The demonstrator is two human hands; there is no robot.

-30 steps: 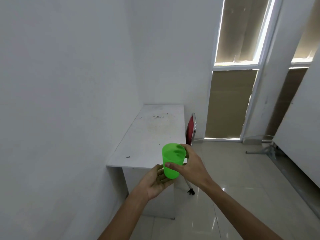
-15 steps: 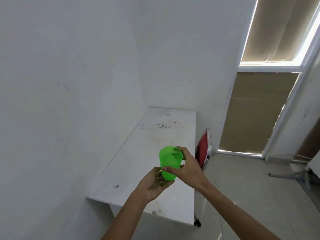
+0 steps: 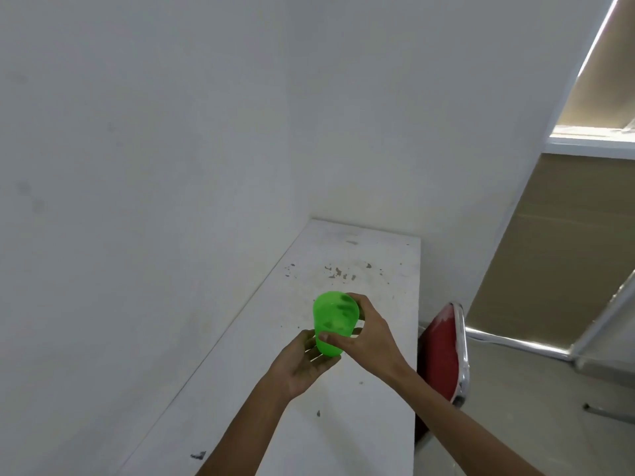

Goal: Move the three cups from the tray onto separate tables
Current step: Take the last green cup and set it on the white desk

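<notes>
Two hands share one load above a white table (image 3: 374,407) that runs along the wall. On the near side the left hand (image 3: 302,364) is cupped palm-up beneath the cup (image 3: 331,322), its fingers curled loosely under the base; whether the base rests on the palm or just clears it cannot be told. The cup is bright green, translucent plastic, upright and tilted slightly toward the camera, wider at the open rim than at the foot, with darker blotches showing through the wall that are probably fingers behind it. It hangs in the air over the middle stretch of the table, not yet set down. The right hand (image 3: 366,338) pinches it, thumb across the front of the lower wall and the other fingers wrapped round the far side up to the rim. Judging by its thin wall, it should be very light, a little flexible under a squeeze, smooth enough to slip, and unlikely to break. A hold around the mid-wall looks safest, firm but gentle. Beside the table's right edge stands a red chair (image 3: 441,359).
</notes>
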